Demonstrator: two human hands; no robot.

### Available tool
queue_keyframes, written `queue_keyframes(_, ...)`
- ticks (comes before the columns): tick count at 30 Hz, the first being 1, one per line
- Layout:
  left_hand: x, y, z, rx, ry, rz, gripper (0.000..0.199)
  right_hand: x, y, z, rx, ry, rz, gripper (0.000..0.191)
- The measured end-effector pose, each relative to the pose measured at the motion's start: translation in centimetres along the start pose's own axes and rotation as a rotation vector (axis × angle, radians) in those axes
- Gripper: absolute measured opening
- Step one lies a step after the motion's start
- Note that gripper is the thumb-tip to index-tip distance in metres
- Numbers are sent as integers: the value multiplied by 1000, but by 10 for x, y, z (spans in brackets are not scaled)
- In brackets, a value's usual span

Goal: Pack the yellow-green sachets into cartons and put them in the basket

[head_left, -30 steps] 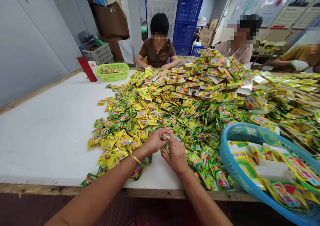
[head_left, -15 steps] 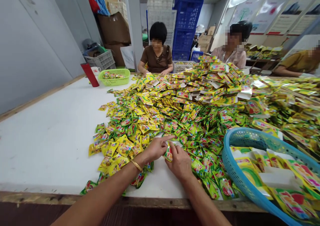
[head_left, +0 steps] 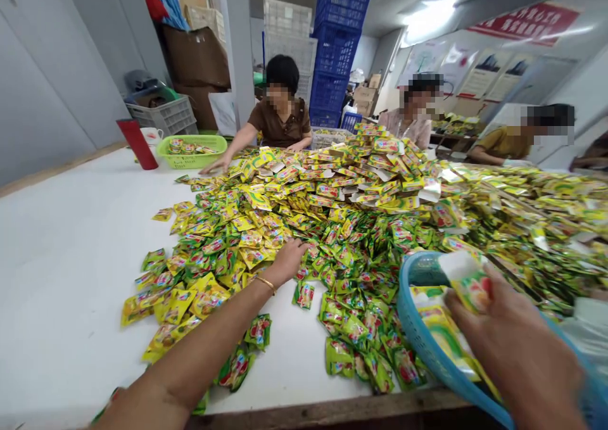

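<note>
My left hand (head_left: 287, 262), with a gold bracelet at the wrist, reaches over the pile of small yellow and green packets (head_left: 349, 252). Its fingertips touch the packets, and whether they grip one is hidden. At the right, my right hand (head_left: 498, 316) is blurred and holds a small printed box (head_left: 472, 287) with a white open flap, between thumb and fingers. This hand is over the blue basket (head_left: 408, 303), where more printed boxes (head_left: 441, 328) lie. One green packet (head_left: 303, 295) lies by itself on the white table below my left hand.
A heap of printed boxes (head_left: 380, 170) rises behind the packets. A green basket (head_left: 192, 151) and a red flask (head_left: 137, 144) stand at the back left. Across the table sit a person in brown (head_left: 280, 123) and two more people. Stacked blue crates (head_left: 335, 56) stand behind them.
My hands have parted: the right moved right to the blue basket with a box, the left slightly up the pile. The view turned right. The person in brown stretched an arm toward the green basket.
</note>
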State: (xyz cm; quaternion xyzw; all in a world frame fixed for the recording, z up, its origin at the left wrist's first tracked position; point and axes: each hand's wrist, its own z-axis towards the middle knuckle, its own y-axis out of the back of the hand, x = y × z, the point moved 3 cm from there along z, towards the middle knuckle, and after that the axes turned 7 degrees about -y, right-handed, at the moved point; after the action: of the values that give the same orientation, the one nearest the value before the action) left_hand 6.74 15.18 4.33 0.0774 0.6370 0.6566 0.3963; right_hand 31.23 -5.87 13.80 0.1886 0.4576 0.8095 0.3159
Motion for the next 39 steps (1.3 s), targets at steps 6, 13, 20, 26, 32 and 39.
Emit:
queue_keyframes(6,12,3,-9,-63,81,-1,15,-46,-8,8,-206,124,53,92)
queue_keyframes(13,-15,2,4,-85,282,-722,22,95,-17,-3,19,277,605,41)
queue_keyframes(20,-63,-36,2,-94,346,-978,27,185,-101,66,431,70,404,36)
queue_keyframes(26,-29,-38,-49,-15,514,-1443,62,201,-134,82,464,8,387,18)
queue_keyframes(32,3,-25,-63,-103,450,-1319,69,191,-108,79,346,1,592,17)
queue_keyframes(39,8,15,-56,-293,209,-976,32,209,-82,-9,700,143,1026,19)
